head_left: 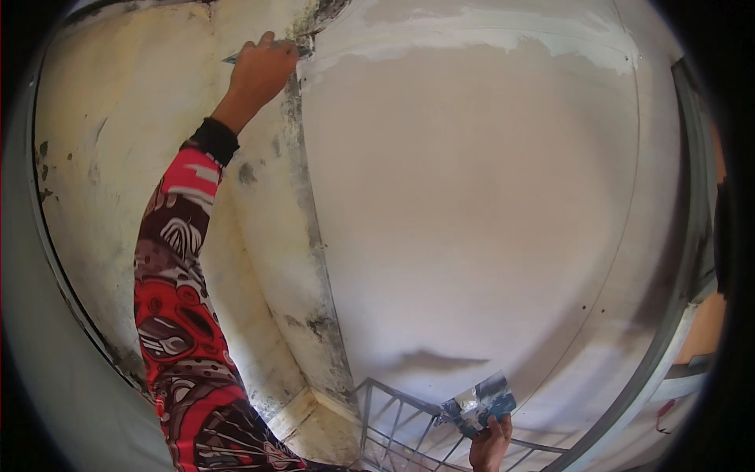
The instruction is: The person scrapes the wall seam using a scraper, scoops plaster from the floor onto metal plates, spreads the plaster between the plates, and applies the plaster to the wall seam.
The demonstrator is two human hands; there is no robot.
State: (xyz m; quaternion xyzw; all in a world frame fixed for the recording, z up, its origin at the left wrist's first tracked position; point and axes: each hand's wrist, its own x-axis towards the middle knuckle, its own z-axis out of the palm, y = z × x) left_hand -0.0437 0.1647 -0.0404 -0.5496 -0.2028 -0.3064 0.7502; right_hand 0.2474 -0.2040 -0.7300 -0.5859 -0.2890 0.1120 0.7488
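Left hand [261, 69] up high, fingers closed tight around a thin flat blade [236, 57], tip of the blade pressed on the wall [472, 204] next to a dark, dirty corner line [303, 181]. Just to the right of that hand, a band of wet white paste [472, 35] spread across the top of the wall. Right hand [491, 444] down low, fingers closed on a blue flat board [481, 403] smeared with grey paste, metal rails [393, 429] just beside it.
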